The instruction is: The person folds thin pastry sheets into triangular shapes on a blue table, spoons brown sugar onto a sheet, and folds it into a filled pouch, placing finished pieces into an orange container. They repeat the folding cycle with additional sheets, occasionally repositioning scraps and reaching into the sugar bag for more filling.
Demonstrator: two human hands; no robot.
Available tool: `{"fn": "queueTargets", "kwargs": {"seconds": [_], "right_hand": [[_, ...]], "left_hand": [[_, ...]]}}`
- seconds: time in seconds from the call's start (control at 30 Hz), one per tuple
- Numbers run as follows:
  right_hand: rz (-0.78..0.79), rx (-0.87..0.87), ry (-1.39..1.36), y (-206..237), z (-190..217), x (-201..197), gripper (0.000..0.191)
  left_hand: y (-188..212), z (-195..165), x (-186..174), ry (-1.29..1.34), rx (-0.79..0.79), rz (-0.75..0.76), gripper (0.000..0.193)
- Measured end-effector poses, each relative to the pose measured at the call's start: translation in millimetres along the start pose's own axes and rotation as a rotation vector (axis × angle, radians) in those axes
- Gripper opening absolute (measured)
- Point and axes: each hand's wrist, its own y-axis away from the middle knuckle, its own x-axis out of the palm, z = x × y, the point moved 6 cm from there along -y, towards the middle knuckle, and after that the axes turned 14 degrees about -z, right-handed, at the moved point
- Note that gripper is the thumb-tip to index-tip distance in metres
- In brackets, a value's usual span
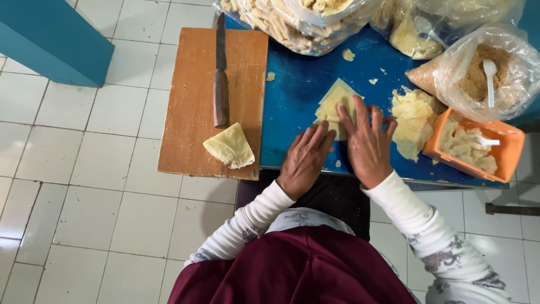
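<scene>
White floor tiles surround a blue table (292, 95) seen from above. Item one: stack of pale yellow wrappers (336, 101) near the table's front edge. Left hand (304, 160) lies flat on the stack's near corner, fingers together, grip open and clasping nothing. Right hand (368, 143) presses the stack's right side with fingers spread, likewise open. Item two: wooden board (191, 112) at left, bearing a knife (220, 84) and a folded wrapper (229, 146). Item three: loose wrapper heap (412, 121), just right of the right hand. Item four: orange tub (475, 147) with filling and a white spoon. Item five: clear bags (298, 22) along the far edge. Handling note: sheets look thin; light, even fingertip pressure probably separates one without tearing.
</scene>
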Motion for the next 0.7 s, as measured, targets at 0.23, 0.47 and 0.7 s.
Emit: {"fn": "queueTargets", "kwargs": {"seconds": [0.23,0.47,0.7], "right_hand": [[0.034,0.005,-0.158,-30.5,-25.2,26.5,0.071],[-0.045,0.141,-0.615,-34.1,-23.7,12.6,0.036],[-0.001,0.076,-0.613,-34.5,-30.6,14.9,0.035]], "left_hand": [[2.5,3.1,2.9,0.048,-0.008,0.004,0.041],[3.1,0.9,2.7,0.044,-0.012,0.015,0.041],[-0.5,-1.6,-2.2,0.028,0.007,0.002,0.041]]}}
